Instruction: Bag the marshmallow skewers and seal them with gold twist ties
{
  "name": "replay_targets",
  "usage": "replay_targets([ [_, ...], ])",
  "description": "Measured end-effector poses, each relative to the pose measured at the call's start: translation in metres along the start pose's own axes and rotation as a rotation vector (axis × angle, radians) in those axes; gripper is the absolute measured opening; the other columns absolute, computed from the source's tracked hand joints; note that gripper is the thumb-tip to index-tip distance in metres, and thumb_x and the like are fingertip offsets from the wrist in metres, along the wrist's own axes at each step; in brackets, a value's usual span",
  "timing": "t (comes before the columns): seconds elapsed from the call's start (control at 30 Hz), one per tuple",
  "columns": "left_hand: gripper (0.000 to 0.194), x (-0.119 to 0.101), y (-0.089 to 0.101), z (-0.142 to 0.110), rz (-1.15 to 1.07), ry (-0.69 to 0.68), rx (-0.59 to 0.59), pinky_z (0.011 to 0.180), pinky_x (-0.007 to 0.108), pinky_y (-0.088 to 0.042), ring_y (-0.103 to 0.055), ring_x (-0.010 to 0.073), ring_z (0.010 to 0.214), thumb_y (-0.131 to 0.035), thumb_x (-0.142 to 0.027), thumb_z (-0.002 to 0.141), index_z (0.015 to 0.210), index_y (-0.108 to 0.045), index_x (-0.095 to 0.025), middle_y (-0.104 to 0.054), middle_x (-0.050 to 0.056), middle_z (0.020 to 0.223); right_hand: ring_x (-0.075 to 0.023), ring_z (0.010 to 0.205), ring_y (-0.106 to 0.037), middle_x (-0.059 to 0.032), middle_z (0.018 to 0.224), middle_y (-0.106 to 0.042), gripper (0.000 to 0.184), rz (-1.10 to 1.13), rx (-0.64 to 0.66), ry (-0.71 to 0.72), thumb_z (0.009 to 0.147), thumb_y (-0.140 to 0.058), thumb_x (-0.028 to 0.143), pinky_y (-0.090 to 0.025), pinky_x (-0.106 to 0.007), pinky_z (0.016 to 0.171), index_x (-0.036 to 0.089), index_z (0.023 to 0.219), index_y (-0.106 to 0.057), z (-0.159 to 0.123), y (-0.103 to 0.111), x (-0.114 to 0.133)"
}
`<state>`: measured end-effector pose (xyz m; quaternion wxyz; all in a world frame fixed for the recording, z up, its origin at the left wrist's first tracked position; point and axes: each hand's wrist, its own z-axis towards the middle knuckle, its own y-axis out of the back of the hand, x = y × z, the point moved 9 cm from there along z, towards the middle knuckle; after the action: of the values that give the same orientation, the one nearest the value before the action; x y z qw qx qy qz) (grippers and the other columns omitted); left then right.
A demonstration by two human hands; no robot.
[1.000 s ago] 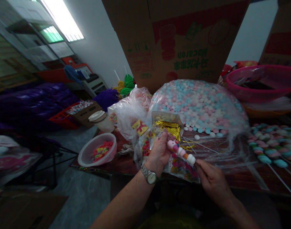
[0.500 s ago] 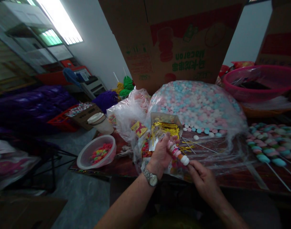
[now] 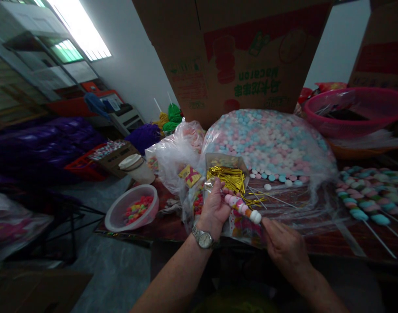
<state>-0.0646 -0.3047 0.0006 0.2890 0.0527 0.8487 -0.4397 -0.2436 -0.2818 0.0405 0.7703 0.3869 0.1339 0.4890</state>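
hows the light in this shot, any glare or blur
In the head view, the white barred window is blown out; same view, the glossy purple wrapped stack is dark and smeared; there too, the multicoloured stick of round sweets looks dim, fine detail soft.

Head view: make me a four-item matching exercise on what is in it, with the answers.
1. candy skewer
2. gold twist ties
3. wristwatch
4. Macaron carton

A. printing upside down
B. heaped just beyond the left hand
C. pale-faced, with a metal band
D. between the left hand and the right hand

Pairs: 1-D, 2-B, 3-C, 4-A
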Motion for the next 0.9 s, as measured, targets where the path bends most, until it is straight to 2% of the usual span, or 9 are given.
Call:
replay_targets([
  [0.1,0.03,0.006,-0.001,-0.002,-0.014,0.055,-0.015,0.058,0.029,-0.051,-0.049,0.0099,0.045,-0.054,-0.045,0.086,0.078,-0.051,-0.016,-0.044,-0.006,0.05,-0.018,0.066,-0.06,-0.008,0.076,-0.066,0.025,0.019,-0.02,0.039,0.091,-0.038,0.011,-0.041,-0.029,0.062,0.01,0.099,-0.062,0.003,0.008,-0.002],
  [0.23,0.033,0.007,-0.003,-0.002,-0.001,0.096,-0.003,0.055,0.031,-0.051,-0.049,0.0117,0.045,-0.048,-0.047,0.088,0.079,-0.051,-0.016,-0.045,-0.005,0.05,-0.0152,0.056,-0.057,-0.0029,0.068,-0.063,0.026,0.205,0.17,0.033,0.091,-0.036,0.014,-0.037,-0.027,0.052,0.017,0.084,-0.061,0.004,-0.003,-0.005],
  [0.3,0.035,0.006,-0.004,-0.002,0.0,0.118,0.012,0.051,0.03,-0.05,-0.048,0.0124,0.044,-0.045,-0.049,0.089,0.079,-0.052,-0.016,-0.044,-0.004,0.049,-0.0154,0.057,-0.058,-0.0025,0.071,-0.064,0.025,0.251,0.212,-0.013,0.09,-0.037,0.015,-0.038,-0.027,0.051,0.018,0.085,-0.061,0.003,-0.006,-0.009],
  [0.47,0.049,0.009,-0.012,-0.006,-0.015,0.172,0.071,0.052,0.033,-0.05,-0.047,0.0131,0.042,-0.032,-0.057,0.09,0.081,-0.054,-0.015,-0.044,-0.003,0.049,-0.0169,0.061,-0.062,-0.0058,0.082,-0.068,0.022,0.231,0.143,-0.137,0.09,-0.038,0.018,-0.04,-0.027,0.053,0.018,0.088,-0.06,0.001,-0.002,-0.022],
  [0.6,0.05,0.007,-0.018,-0.012,-0.002,0.094,0.088,0.053,0.032,-0.05,-0.047,0.0125,0.042,-0.033,-0.061,0.088,0.082,-0.053,-0.016,-0.045,-0.003,0.049,-0.0161,0.063,-0.062,-0.0041,0.081,-0.067,0.023,0.359,0.169,-0.188,0.092,-0.037,0.02,-0.041,-0.026,0.056,0.019,0.095,-0.06,0.0,-0.008,-0.016],
  [0.73,0.048,0.01,-0.023,-0.017,-0.003,0.0,0.118,0.053,0.028,-0.049,-0.047,0.0119,0.043,-0.04,-0.062,0.085,0.083,-0.054,-0.016,-0.046,-0.004,0.047,-0.0137,0.062,-0.059,-0.0005,0.073,-0.064,0.022,0.556,0.193,-0.305,0.093,-0.039,0.025,-0.041,-0.024,0.056,0.019,0.09,-0.059,0.002,-0.017,-0.011],
  [0.83,0.048,0.012,-0.023,-0.016,-0.024,0.019,0.128,0.053,0.028,-0.049,-0.048,0.012,0.043,-0.044,-0.063,0.082,0.083,-0.054,-0.016,-0.047,-0.004,0.048,-0.0147,0.063,-0.058,-0.0009,0.072,-0.062,0.022,0.56,0.171,-0.361,0.093,-0.038,0.027,-0.04,-0.025,0.057,0.019,0.092,-0.059,0.002,-0.02,-0.013],
  [0.9,0.049,0.01,-0.019,-0.014,-0.031,0.026,0.099,0.052,0.028,-0.049,-0.048,0.0123,0.043,-0.046,-0.064,0.081,0.082,-0.054,-0.016,-0.047,-0.004,0.048,-0.0162,0.069,-0.059,-0.0028,0.079,-0.063,0.024,0.534,0.187,-0.362,0.093,-0.037,0.027,-0.04,-0.026,0.061,0.019,0.093,-0.059,0.0,-0.024,-0.014],
])
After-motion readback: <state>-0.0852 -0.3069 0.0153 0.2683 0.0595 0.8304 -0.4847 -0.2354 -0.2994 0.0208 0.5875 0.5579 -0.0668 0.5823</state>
